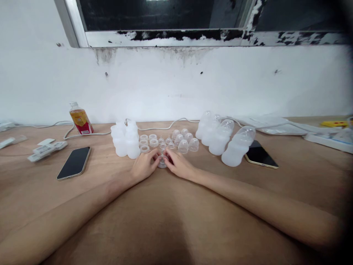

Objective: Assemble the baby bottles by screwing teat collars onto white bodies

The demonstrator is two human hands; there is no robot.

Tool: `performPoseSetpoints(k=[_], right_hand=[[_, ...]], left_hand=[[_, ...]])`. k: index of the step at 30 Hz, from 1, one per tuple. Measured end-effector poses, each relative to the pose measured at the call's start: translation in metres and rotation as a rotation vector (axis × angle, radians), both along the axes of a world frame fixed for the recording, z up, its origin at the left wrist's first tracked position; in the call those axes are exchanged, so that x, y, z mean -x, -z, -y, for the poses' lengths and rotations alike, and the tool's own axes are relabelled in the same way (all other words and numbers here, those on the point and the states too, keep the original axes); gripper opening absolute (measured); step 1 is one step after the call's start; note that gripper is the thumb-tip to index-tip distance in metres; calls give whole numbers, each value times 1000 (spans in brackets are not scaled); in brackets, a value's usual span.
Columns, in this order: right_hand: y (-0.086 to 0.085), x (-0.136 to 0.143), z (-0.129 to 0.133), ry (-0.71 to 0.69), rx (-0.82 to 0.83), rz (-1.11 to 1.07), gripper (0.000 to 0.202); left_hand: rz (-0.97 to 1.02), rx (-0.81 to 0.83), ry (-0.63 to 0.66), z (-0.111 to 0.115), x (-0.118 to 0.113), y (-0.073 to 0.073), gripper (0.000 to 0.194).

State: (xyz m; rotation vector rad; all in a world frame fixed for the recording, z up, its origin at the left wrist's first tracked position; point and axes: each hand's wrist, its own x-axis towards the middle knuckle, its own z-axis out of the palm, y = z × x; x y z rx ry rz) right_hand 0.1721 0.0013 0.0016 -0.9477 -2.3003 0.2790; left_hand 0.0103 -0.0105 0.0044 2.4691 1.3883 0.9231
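My left hand (146,163) and my right hand (178,164) meet at the middle of the table, their fingers closed round a small clear nipple and ring piece (162,162). Just beyond them lie several white rings (144,142) and several clear nipples (168,140). To the right of these stand several clear dome caps (183,145). White bottle bodies without caps (127,141) form a cluster left of my hands. Several capped bottles (233,151) stand in a slanting row to the right.
A phone (74,163) and white packets (45,150) lie at the left, with a drink bottle (81,119) behind. Another phone (260,154) touches the capped bottles' area. A white cable (160,129) runs along the back, near plastic bags (270,125).
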Motion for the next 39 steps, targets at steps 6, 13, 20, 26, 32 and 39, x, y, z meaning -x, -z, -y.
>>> performPoseSetpoints(k=[6, 13, 20, 26, 32, 39], right_hand=[[-4, -1, 2, -20, 58, 6, 11], [-4, -3, 4, -44, 45, 76, 19], [-5, -2, 5, -45, 8, 160, 20], [-6, -4, 6, -54, -35, 208, 24], [-4, -4, 6, -18, -58, 284, 27], [-3, -2, 3, -14, -10, 240, 27]], left_hand=[[36, 39, 86, -4, 2, 4, 16], [14, 31, 118, 3, 2, 1, 15], [-44, -17, 99, 4, -2, -1, 14], [-87, 0, 156, 3, 5, 0, 16], [-98, -34, 151, 5, 4, -2, 15], [-68, -43, 97, 5, -2, -4, 11]])
